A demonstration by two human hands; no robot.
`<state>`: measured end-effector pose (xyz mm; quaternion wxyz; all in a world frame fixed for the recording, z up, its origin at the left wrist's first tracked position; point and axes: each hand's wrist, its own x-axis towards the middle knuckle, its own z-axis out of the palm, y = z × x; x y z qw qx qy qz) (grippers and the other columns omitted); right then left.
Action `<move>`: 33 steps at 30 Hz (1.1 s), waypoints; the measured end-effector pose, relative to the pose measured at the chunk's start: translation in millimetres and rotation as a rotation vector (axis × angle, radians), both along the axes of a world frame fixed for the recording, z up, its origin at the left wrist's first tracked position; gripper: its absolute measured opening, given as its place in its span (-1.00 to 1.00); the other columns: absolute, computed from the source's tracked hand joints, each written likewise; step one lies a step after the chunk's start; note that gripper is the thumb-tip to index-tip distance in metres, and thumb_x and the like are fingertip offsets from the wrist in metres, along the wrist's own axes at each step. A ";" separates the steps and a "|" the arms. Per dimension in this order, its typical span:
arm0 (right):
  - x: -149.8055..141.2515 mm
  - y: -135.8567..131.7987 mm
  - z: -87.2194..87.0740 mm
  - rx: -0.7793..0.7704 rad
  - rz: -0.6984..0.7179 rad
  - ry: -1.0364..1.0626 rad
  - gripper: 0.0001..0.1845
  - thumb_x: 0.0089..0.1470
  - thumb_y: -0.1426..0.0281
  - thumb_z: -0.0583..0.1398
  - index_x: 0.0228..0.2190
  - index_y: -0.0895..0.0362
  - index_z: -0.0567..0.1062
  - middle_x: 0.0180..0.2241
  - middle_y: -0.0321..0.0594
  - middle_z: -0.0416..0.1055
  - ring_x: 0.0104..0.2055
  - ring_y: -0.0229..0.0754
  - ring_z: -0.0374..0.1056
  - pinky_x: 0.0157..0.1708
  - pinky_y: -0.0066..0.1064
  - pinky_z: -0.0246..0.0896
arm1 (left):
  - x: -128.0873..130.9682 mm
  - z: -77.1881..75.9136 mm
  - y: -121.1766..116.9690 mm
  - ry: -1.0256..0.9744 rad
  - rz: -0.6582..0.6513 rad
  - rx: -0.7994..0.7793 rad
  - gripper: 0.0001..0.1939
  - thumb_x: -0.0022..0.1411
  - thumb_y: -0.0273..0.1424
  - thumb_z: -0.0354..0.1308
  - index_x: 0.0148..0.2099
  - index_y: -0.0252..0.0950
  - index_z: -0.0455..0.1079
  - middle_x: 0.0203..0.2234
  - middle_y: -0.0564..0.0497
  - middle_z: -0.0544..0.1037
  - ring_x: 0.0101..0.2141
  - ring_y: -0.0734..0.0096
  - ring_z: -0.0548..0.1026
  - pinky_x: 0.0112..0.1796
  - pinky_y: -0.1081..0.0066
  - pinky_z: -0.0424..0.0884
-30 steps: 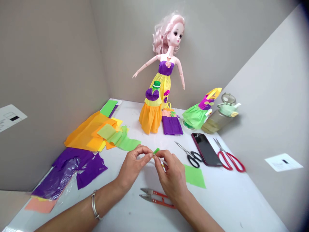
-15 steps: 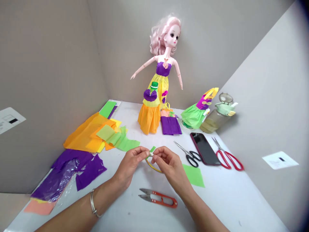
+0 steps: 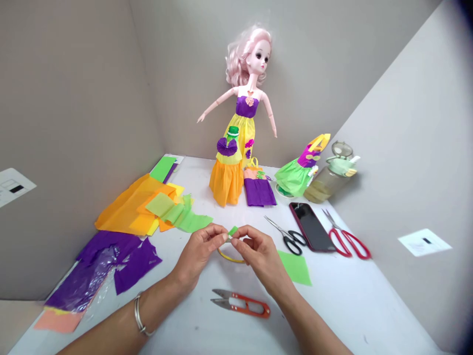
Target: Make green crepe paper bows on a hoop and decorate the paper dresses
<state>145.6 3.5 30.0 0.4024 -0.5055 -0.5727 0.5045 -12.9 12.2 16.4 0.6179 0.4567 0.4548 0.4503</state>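
Observation:
My left hand (image 3: 197, 254) and my right hand (image 3: 260, 251) meet above the middle of the table, each closed in a pinch. Between their fingertips is a small green strip (image 3: 232, 230), with a little white bit showing beside it. Just below the fingers curves a thin yellow band (image 3: 229, 259), partly covered by my right hand; whether it is joined to the strip I cannot tell. Orange-handled thread snips (image 3: 242, 303) lie on the table nearer me. A flat green square (image 3: 295, 267) lies partly behind my right forearm.
Orange sheets (image 3: 125, 209), light green strips (image 3: 188, 217) and purple pieces (image 3: 136, 264) spread across the left. A doll (image 3: 246, 106) and a dressed bottle (image 3: 226, 182) stand at the back. Black scissors (image 3: 291, 239), a phone (image 3: 312, 229), red scissors (image 3: 347, 241) and a jar (image 3: 327, 185) are at right.
The green strip sits a little lower between my fingertips, and more of the yellow band's left side shows. Both hands keep their pinch; the whole view has shifted slightly.

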 end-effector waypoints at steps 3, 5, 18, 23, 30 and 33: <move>1.0 0.3 -1.2 -0.014 -0.005 0.021 -0.81 0.05 0.26 0.23 -0.45 0.13 0.42 -0.63 -0.44 0.12 -0.60 -0.36 -0.03 -0.60 -0.49 -0.13 | 0.1 0.7 0.5 0.008 -0.002 0.008 -0.83 0.09 -0.27 0.22 -0.36 -0.27 0.40 -0.43 0.07 0.39 -0.32 0.39 0.32 -0.22 0.44 0.24; 1.5 0.6 -1.5 -0.014 -0.009 0.036 -0.80 0.04 0.25 0.23 -0.45 0.13 0.42 -0.63 -0.44 0.11 -0.60 -0.36 -0.04 -0.60 -0.49 -0.14 | -0.1 0.7 1.1 0.024 0.002 0.032 -0.83 0.09 -0.27 0.22 -0.36 -0.27 0.41 -0.42 0.06 0.40 -0.31 0.38 0.34 -0.22 0.44 0.25; 1.1 0.5 0.5 0.018 -0.052 0.001 -0.82 0.04 0.28 0.22 -0.46 0.14 0.43 -0.62 -0.43 0.17 -0.59 -0.36 0.00 -0.59 -0.49 -0.09 | -2.7 -0.8 2.4 0.063 -0.024 0.068 -0.81 0.14 -0.23 0.19 -0.32 -0.25 0.41 -0.38 0.06 0.43 -0.28 0.36 0.37 -0.17 0.40 0.25; 0.8 0.5 0.8 0.027 -0.076 -0.003 -0.82 0.03 0.27 0.22 -0.46 0.13 0.44 -0.62 -0.42 0.20 -0.59 -0.35 0.02 -0.60 -0.48 -0.08 | -3.4 -2.8 1.6 0.063 -0.018 0.066 -0.78 0.14 -0.20 0.21 -0.25 -0.23 0.42 -0.33 0.05 0.46 -0.23 0.33 0.40 -0.14 0.39 0.27; 0.9 -0.3 -1.2 0.033 -0.076 -0.003 -0.85 0.04 0.30 0.22 -0.46 0.13 0.44 -0.60 -0.41 0.23 -0.59 -0.36 0.02 -0.60 -0.50 -0.07 | -5.9 -2.0 1.7 0.162 -0.051 0.127 -0.81 0.13 -0.23 0.22 -0.26 -0.21 0.42 -0.34 0.08 0.45 -0.24 0.34 0.40 -0.14 0.41 0.26; 0.8 -0.9 -0.6 0.030 -0.072 -0.006 -0.85 0.04 0.31 0.22 -0.46 0.13 0.44 -0.59 -0.40 0.23 -0.58 -0.35 0.02 -0.60 -0.50 -0.07 | -6.6 -0.9 2.3 0.210 -0.051 0.153 -0.83 0.16 -0.23 0.19 -0.30 -0.22 0.41 -0.37 0.09 0.45 -0.27 0.36 0.40 -0.15 0.42 0.24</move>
